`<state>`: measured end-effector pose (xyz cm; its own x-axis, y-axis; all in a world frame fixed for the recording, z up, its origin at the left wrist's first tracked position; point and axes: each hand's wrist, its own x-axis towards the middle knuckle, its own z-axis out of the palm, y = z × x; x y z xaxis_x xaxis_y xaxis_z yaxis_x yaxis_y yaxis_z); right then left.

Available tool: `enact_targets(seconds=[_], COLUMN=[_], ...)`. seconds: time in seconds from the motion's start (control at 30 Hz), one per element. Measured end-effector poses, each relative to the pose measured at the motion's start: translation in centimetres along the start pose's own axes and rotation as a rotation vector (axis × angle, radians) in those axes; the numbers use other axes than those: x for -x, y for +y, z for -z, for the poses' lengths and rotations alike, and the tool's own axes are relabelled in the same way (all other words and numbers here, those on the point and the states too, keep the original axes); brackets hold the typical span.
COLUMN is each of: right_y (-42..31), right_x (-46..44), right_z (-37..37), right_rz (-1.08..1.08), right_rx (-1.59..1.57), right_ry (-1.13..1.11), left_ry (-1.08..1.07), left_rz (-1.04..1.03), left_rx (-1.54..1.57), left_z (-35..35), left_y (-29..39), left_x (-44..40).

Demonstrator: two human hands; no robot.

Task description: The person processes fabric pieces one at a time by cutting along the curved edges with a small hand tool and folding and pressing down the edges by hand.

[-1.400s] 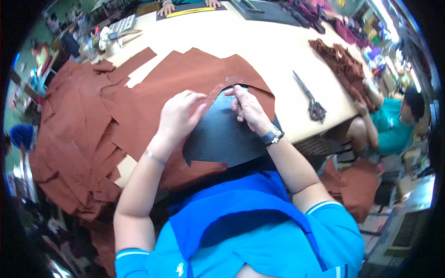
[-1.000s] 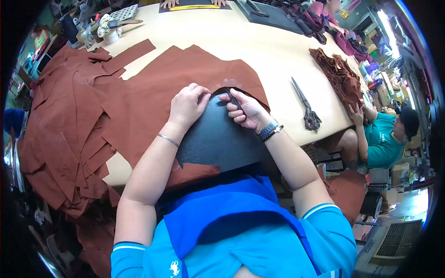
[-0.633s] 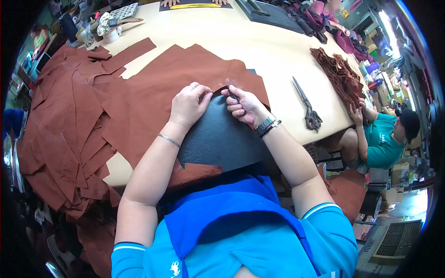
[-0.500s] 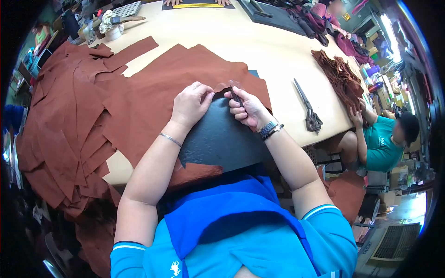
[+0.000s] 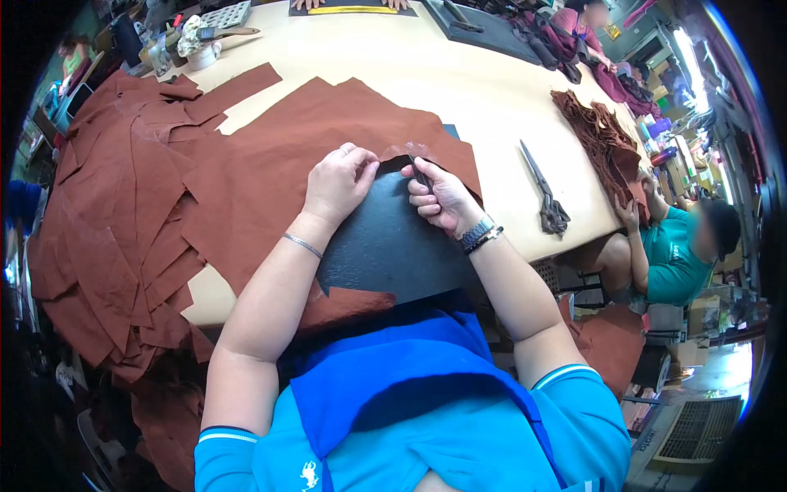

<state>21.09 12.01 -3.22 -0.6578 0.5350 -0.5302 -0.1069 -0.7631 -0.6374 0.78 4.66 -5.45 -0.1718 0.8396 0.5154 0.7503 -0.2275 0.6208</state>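
Note:
My left hand (image 5: pixel 340 182) pinches the edge of a large reddish-brown sheet (image 5: pixel 279 156) that lies over a black board (image 5: pixel 389 238). To its right, my right hand (image 5: pixel 440 197) is closed around a small dark tool (image 5: pixel 418 175), whose exact kind I cannot make out. The tool's upper end is at the curved, lifted edge of the sheet, where the underside looks dark. A narrow strip of the same brown material (image 5: pixel 348 305) lies along the board's near edge.
Brown pieces (image 5: pixel 115 221) are heaped at left. Large scissors (image 5: pixel 545 193) lie on the pale table (image 5: pixel 500 107). A co-worker in green (image 5: pixel 676 254) handles a brown bundle (image 5: pixel 598 139) at right. A brush (image 5: pixel 229 32) rests on a white pot (image 5: pixel 202 56) at the back left.
My left hand has moved from spread fingers to a pinch on the sheet's edge. My right hand has closed more around the tool and shifted slightly along the edge.

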Motion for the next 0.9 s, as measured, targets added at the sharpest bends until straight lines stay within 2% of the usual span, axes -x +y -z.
enact_targets(seconds=[0.13,0.73,0.9], right_y=[-0.4,0.1,-0.5], right_x=[-0.1,-0.3,-0.5], right_z=[-0.2,-0.1,-1.0], right_rz=[-0.060,0.015,-0.033], right_rx=[-0.050,0.042,0.020], right_ry=[-0.019,0.024,0.020], left_ry=[-0.006,0.000,-0.003], left_rz=[0.005,-0.002,-0.008], left_rx=[0.001,0.005,-0.005], left_z=[0.1,0.1,0.0], left_y=[0.2,0.0,0.0], left_x=[0.0,0.0,0.0])
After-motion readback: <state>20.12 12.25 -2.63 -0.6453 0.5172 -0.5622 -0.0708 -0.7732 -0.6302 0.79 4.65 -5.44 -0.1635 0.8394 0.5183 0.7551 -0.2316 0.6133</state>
